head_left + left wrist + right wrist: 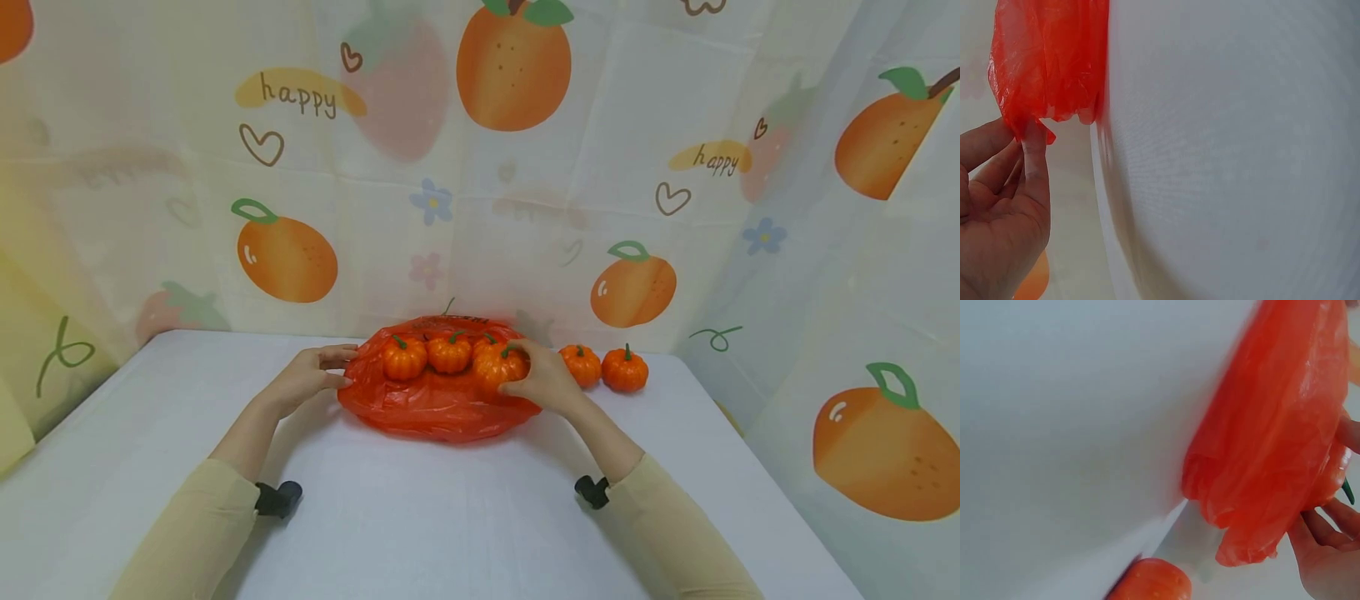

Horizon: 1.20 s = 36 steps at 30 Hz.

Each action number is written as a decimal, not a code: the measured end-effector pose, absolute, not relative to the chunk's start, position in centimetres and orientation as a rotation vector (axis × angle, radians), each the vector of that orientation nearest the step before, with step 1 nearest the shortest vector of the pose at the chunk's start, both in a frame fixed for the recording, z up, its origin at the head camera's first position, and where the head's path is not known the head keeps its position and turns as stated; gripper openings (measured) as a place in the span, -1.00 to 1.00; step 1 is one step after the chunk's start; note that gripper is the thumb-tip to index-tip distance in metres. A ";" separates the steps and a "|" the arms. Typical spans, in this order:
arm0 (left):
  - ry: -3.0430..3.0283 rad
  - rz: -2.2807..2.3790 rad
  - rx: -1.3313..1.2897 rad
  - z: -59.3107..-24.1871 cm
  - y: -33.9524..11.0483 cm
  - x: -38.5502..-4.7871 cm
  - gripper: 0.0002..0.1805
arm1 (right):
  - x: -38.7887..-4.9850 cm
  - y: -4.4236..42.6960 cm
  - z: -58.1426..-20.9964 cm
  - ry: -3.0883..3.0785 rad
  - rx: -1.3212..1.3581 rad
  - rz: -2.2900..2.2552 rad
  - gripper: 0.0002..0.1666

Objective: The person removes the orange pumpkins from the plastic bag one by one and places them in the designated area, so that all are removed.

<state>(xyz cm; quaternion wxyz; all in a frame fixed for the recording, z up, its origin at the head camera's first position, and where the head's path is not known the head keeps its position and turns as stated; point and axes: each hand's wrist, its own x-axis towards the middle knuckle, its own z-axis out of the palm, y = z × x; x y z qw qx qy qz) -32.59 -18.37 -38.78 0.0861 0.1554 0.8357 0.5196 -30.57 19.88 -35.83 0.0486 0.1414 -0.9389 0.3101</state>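
Even light; soft shadows on the table; wrist views dimmer (hazier).

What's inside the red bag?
Three pumpkins show in the red bag, one partly hidden by a fourth pumpkin that the right hand holds at the opening. Anything deeper is covered by the bag's front.
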 end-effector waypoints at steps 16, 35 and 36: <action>2.494 1.527 0.452 -38.9 -18.3 -32.9 -0.38 | -30.9 21.6 -34.3 -2.702 0.440 0.995 -0.16; 2.511 1.500 0.420 -39.1 -18.5 -33.1 -0.39 | -30.8 24.7 -34.3 -2.592 0.281 1.039 -0.19; 2.511 1.498 0.424 -39.1 -18.5 -33.1 -0.39 | -30.8 24.9 -34.4 -2.590 0.271 1.036 -0.19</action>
